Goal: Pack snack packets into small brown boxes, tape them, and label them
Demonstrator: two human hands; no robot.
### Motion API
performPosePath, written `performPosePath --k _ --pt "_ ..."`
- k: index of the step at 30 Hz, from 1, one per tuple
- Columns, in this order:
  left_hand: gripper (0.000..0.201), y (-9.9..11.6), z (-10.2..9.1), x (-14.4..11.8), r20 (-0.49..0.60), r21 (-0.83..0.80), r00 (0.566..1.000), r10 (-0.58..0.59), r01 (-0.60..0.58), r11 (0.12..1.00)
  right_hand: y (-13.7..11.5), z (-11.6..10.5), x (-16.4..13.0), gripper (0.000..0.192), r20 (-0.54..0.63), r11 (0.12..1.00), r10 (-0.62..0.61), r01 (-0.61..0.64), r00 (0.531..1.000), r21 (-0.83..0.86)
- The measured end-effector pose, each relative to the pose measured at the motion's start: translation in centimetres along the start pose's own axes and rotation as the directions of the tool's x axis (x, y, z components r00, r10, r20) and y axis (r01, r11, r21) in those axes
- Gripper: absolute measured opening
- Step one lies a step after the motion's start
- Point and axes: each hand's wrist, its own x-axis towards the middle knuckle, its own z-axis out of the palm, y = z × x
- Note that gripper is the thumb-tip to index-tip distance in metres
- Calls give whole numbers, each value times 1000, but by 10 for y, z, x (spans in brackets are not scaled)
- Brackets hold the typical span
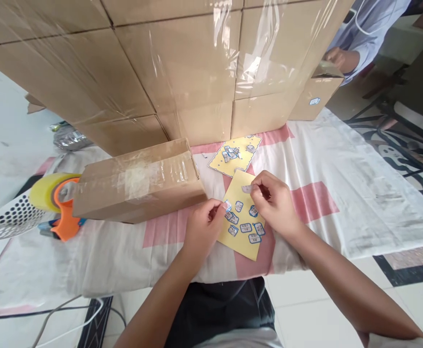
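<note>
My left hand (203, 232) is closed in a pinch, with a small blue-edged sticker (228, 205) at its fingertips. Opposite it, my right hand (274, 200) pinches a small greyish-white paper scrap (246, 189). Both hands are over a yellow sheet (238, 244) on the table, which bears several small blue-edged stickers (246, 227) with dark print. Behind it lies a second yellow sheet (220, 166) with a patterned border and a small heap of blue-edged pieces (231, 153). A taped cardboard box (161, 176) lies to the left of my left hand.
Wrapped, stacked cardboard boxes (197, 63) wall off the back of the cloth-covered table (363, 193). At left are an orange tape dispenser (66, 220), yellow tape (43, 193) and a white perforated basket (10, 217). A person's hand (338, 59) touches a stickered box (305, 99) at back right.
</note>
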Motion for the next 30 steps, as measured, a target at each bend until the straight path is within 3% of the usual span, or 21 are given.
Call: performPosePath --k 2,7,11,15,20,25,28,30 --pt "33 -2 2 0 89 71 995 38 -45 996 3 1 4 17 10 1000 29 -30 1000 6" --pt "34 -5 8 -1 197 244 979 60 -108 964 10 15 28 15 201 998 60 -66 978 21" --pt "32 -6 11 0 201 302 978 54 -114 947 14 47 65 15 242 993 71 -91 968 71" --pt "32 -7 13 2 195 363 979 54 -123 924 11 82 94 14 189 983 60 -91 980 161" --pt "28 -8 13 5 203 392 979 19 -99 915 -1 97 81 8 147 990 -53 33 988 139" --pt "22 -7 11 5 194 390 981 -12 -66 919 0 105 58 11 159 950 -18 -33 987 311" --pt "27 -5 10 4 209 393 978 -27 -59 917 8 103 69 12 132 950 13 -53 991 308" --pt "30 -3 10 4 217 397 976 -33 -57 916 14 94 85 13 161 980 -4 -28 987 197"
